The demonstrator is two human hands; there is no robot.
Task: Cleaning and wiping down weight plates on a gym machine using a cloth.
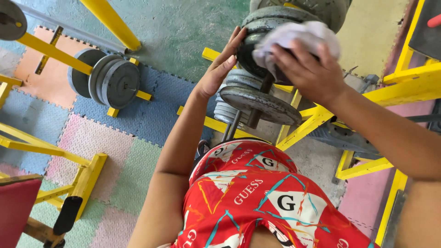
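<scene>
Pressing a pale cloth [298, 39] against a stack of grey weight plates [271, 25], a person works at a yellow metal rack [317, 117] in a gym, seen from a head-worn camera looking down. The right hand [312, 76] is clenched around the bunched cloth, fingers spread over it, and holds it on the rim of the upper plates at the top of the frame. The left hand [218, 66] is open, fingers straight and together, its palm laid flat against the left edge of the same plates, just beside the cloth. The plates thus sit between the two hands, with the cloth on their right side under the right hand. Below them a larger grey plate [259, 103] lies tilted on a dark bar, with more plates stacked behind it. A red patterned garment [257, 193] fills the lower middle of the view, between the two forearms. To the left, well apart from the hands, another set of grey plates [108, 80] rests on a yellow peg above a floor of interlocking foam mats [92, 138] in blue, pink and green. A red padded seat [16, 202] shows at the lower left corner.
</scene>
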